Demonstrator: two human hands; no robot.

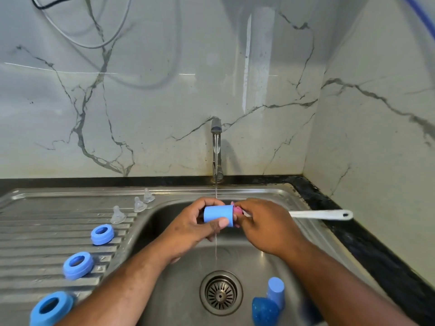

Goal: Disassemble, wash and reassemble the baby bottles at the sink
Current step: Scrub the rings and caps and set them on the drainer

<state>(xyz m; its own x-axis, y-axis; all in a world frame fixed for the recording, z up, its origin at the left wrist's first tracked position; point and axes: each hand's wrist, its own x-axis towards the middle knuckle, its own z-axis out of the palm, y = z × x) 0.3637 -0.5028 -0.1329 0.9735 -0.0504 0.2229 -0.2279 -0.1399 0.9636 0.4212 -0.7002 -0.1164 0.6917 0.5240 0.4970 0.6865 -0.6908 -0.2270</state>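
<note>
Left hand (pixel 195 228): fingers wrapped a blue cap (pixel 217 214) under running water (pixel 216 190).
Right hand (pixel 266 225): fingers gripped a white-handled brush (pixel 322 214) at the cap's mouth.

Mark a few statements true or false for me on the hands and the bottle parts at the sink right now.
1. Water is running from the tap. True.
2. The left hand holds a blue cap under the stream. True.
3. The right hand is empty. False: it grips a white-handled bottle brush, with the pink head at the cap's mouth.
4. The three blue collar rings lie in the basin. False: they sit on the draining board.
5. Three clear teats stand on the draining board. True.
</note>
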